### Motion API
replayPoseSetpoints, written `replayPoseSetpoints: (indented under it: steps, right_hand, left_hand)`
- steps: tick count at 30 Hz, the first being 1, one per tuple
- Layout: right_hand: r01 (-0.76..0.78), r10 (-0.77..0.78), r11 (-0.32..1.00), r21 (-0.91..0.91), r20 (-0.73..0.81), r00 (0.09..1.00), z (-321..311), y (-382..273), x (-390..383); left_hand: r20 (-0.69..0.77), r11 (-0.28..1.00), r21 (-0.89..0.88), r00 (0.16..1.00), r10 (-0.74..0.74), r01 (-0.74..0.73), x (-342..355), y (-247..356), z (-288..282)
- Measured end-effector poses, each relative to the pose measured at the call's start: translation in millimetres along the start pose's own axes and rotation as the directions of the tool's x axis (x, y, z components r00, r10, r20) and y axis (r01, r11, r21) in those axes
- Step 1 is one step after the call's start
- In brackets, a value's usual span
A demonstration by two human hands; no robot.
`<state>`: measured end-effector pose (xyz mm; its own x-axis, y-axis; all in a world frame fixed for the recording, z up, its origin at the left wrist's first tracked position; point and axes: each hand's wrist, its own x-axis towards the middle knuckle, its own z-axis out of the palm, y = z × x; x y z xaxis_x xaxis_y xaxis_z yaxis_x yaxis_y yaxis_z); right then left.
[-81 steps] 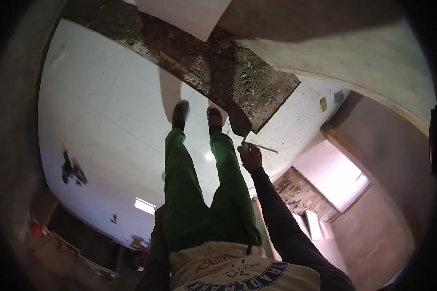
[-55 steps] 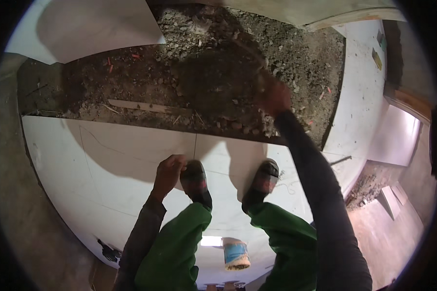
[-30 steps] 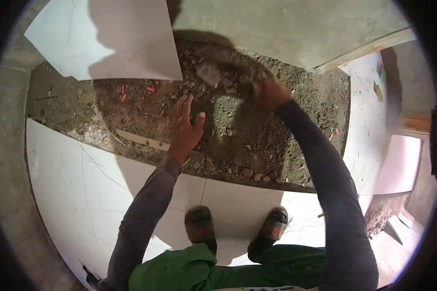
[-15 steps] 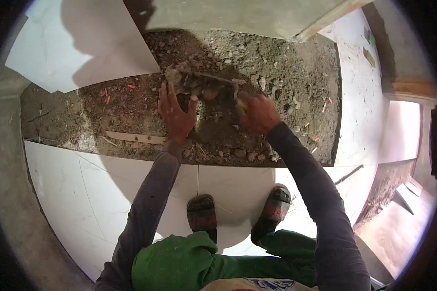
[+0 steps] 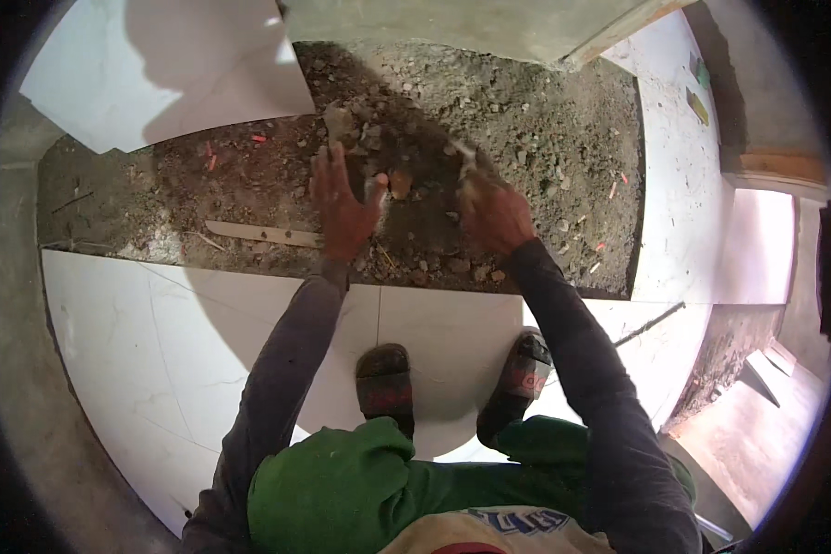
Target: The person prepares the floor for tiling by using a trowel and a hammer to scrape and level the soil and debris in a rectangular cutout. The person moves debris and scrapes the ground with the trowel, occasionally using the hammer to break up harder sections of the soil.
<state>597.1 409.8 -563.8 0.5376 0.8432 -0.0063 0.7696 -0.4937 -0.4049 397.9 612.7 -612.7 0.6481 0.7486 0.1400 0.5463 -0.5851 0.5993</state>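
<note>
My left hand (image 5: 346,208) lies low over the dark rubble soil (image 5: 572,157), fingers stretched and thumb spread, holding nothing. A pale lump of stone (image 5: 340,125) is just beyond its fingertips, and a brown stone (image 5: 400,184) rests beside the thumb. To the right, my right hand (image 5: 497,214) is closed round the handle of what looks like a trowel (image 5: 465,150). Its light metal neck shows past the fist, while the blade is blurred and hard to make out against the shaded soil.
White marbled floor tiles (image 5: 249,323) border the soil on the near side, with my sandalled feet on them. A large loose tile (image 5: 222,83) lies at the far left. A wooden strip (image 5: 263,233) lies left of my left hand. A grey wall (image 5: 434,23) stands behind.
The trowel blade, which reached leftward toward my left hand, no longer shows clearly there. The brown stone by my left thumb has come into sight. The whole view has shifted slightly.
</note>
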Motion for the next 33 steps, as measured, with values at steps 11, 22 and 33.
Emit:
replayPoseSetpoints:
  steps: [11, 22, 33]
  right_hand:
    - [-0.437, 0.45, 0.893, 0.109, -0.169, 0.877, 45.4, -10.8, -64.9]
    - [-0.624, 0.624, 0.781, 0.032, -0.094, 0.776, -37.3, 95.1, 11.2]
    - [-0.472, 0.488, 0.869, -0.149, 0.096, 0.868, 1.1, 78.1, 44.3]
  left_hand:
    - [-0.06, 1.0, -0.02, 0.998, -0.014, 0.012, -9.7, 3.4, 16.7]
    - [0.022, 0.999, -0.031, 0.999, -0.04, 0.04, -15.7, -0.6, 9.1]
    - [-0.018, 0.991, 0.136, 1.0, -0.006, 0.009, -12.1, 2.2, 16.6]
